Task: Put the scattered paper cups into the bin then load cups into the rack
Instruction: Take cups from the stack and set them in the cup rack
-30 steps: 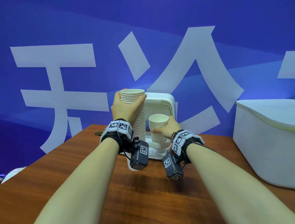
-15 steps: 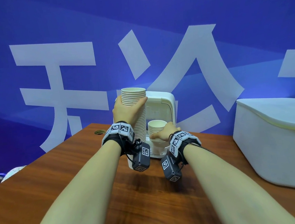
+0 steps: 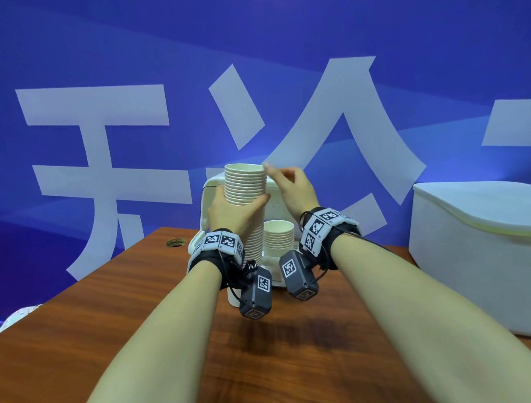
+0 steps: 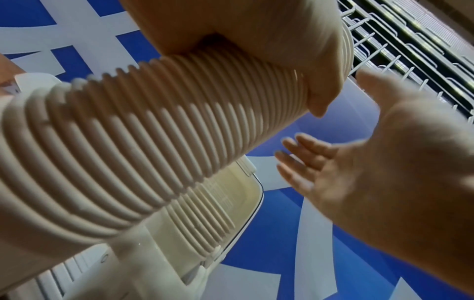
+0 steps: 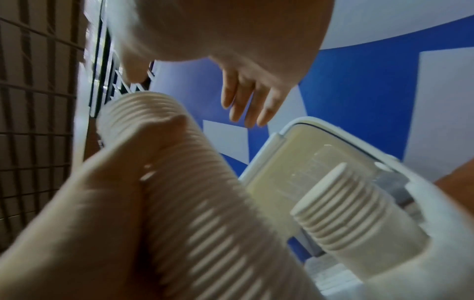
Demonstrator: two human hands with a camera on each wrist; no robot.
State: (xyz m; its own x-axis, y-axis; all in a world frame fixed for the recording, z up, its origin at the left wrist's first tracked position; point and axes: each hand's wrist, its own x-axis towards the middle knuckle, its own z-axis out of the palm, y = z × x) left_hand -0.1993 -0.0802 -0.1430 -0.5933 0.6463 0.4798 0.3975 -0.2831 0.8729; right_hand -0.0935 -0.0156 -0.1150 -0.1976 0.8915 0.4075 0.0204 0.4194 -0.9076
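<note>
Left hand grip wraps the tall cup stack, upright over the tabletop before the rack. Right hand empty, fingers relaxed, beside the top rim. Risk: nested cups cling, several lifting together; stack may tip.

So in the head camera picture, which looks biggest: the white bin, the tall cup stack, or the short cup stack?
1. White bin, though it sits nearer the camera.
2. Tall cup stack, held by the left hand.
3. Short cup stack in the rack.
</note>
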